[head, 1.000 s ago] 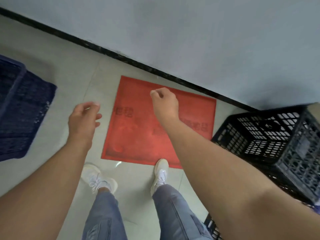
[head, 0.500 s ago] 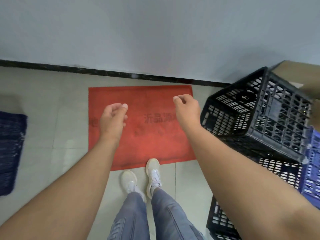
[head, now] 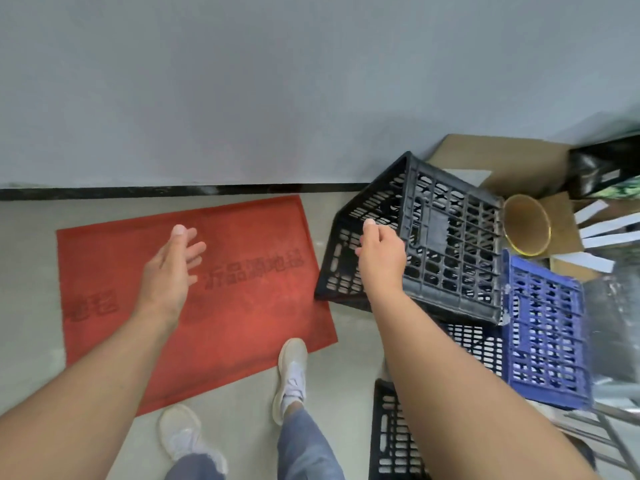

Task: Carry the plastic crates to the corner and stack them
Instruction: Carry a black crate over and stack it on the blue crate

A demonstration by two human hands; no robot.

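Note:
A black plastic crate lies tilted on its side at the right, on top of another black crate whose lattice shows below my right arm. A blue crate stands against them further right. My right hand is in front of the tilted black crate's near corner, fingers loosely curled, holding nothing that I can see. My left hand hovers over the red mat with its fingers spread and empty.
A red floor mat with dark lettering lies against the grey wall's black skirting. Flattened cardboard, a gold-rimmed round tube end and a metal frame crowd the right corner. My feet stand at the mat's near edge.
The view has swung right: the mat slid left, the dark blue crate on the left left the frame, and the corner clutter appeared. My right hand has reached the tilted black crate.

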